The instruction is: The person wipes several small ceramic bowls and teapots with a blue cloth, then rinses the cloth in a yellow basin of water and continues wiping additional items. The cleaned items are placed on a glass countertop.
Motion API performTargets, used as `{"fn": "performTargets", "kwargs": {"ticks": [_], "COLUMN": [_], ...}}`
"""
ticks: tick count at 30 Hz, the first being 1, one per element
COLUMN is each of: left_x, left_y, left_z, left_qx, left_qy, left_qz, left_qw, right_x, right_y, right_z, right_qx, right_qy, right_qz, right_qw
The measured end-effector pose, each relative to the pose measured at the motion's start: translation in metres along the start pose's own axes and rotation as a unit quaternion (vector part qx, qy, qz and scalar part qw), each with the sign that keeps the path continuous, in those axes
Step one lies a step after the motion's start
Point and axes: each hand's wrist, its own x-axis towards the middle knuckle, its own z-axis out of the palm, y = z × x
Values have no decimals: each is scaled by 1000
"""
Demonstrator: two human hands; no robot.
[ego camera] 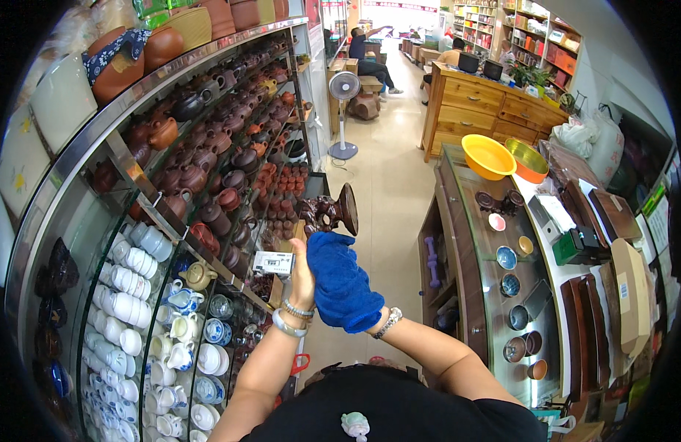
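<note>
In front of my body is a dark brown, glossy carved wooden stand (324, 214) with a flared round end, tilted on its side in the air. My left hand (303, 273) is against its lower part, thumb up, the other fingers hidden behind a blue towelling cloth (343, 282). That cloth wraps over my right hand (378, 321), so only the wrist end shows below it. The cloth presses against the lower end of the stand, and I cannot see the fingers beneath.
Glass shelves at left hold many brown clay teapots (191, 177) and white cups (133, 262). A glass-topped counter (478, 265) at right bears small bowls and a yellow basin (488, 157). A standing fan (343, 116) is in the aisle; a seated person (368, 61) is beyond.
</note>
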Motion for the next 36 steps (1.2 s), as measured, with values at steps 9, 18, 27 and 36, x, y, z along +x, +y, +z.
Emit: {"fn": "performTargets", "kwargs": {"ticks": [9, 18, 27, 36], "left_x": [-13, -14, -10, 39], "left_y": [21, -34, 30, 46], "left_z": [-1, -23, -1, 28], "left_qx": [0, 354, -240, -271], "left_qy": [-124, 72, -231, -253], "left_qz": [122, 458, 49, -54], "left_qw": [985, 812, 942, 927], "right_x": [37, 85, 55, -4], "right_y": [-19, -32, -75, -79], "right_z": [-39, -37, -53, -50], "right_qx": [-123, -56, -71, -2], "right_qy": [-39, -16, 44, 196], "right_qz": [-81, -29, 10, 186], "right_qw": [988, 998, 996, 963]}}
